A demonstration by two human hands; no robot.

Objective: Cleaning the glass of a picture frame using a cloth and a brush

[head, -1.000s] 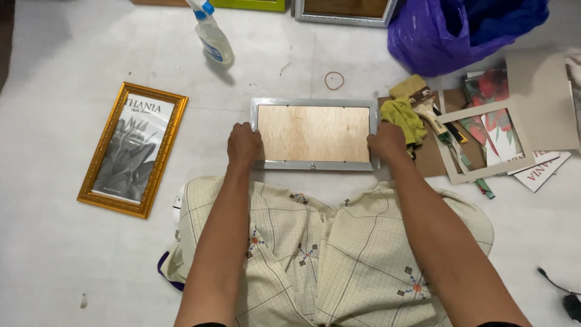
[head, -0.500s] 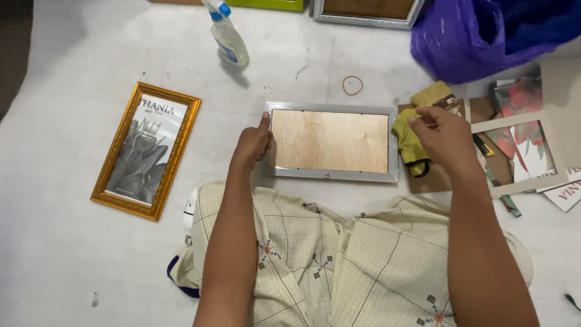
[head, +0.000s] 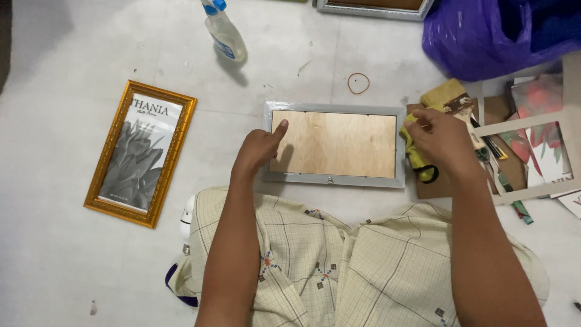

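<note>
Left hand [head: 259, 150] loosely curled, gripping nothing, forefinger pressing silver frame [head: 334, 146]'s wooden backing at nine o'clock. Right hand [head: 440, 140] half-closed over yellow cloth [head: 414, 152] at three. Spray bottle [head: 224, 31], blue-labelled, toward eleven.

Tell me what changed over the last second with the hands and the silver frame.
The right hand let go of the silver frame at its right end and lifted off toward the yellow cloth. The left hand shifted from gripping the left edge to pressing a thumb on the wooden backing. The frame stayed face down on the floor.
</note>
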